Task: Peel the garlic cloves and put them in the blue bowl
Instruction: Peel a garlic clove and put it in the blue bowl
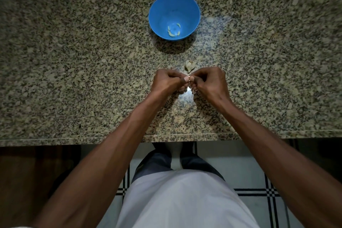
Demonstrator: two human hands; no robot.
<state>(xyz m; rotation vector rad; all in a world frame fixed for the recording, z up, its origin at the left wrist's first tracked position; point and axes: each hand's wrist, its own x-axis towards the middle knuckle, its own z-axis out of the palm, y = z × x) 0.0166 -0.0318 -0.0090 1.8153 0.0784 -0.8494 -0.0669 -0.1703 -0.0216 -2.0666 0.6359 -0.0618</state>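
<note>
I have my left hand (166, 81) and my right hand (209, 81) drawn together over the middle of the granite counter (74, 79), fingertips meeting and pinching a small garlic clove (187, 79) between them; most of it is hidden by my fingers, so I cannot tell how much skin is left on it. I hold it close in front of me, above the surface, likely so both thumbs can work the skin loose. Just beyond my hands, toward the back edge, the rest of the garlic bulb (189, 65) lies on the counter within easy reach. Farther back sits the blue bowl (190, 9), with a few peeled cloves (173, 31) lying at its bottom. The way from my hands to the bowl looks open past the bulb, and the counter is bare to either side, with its front edge near my body.
</note>
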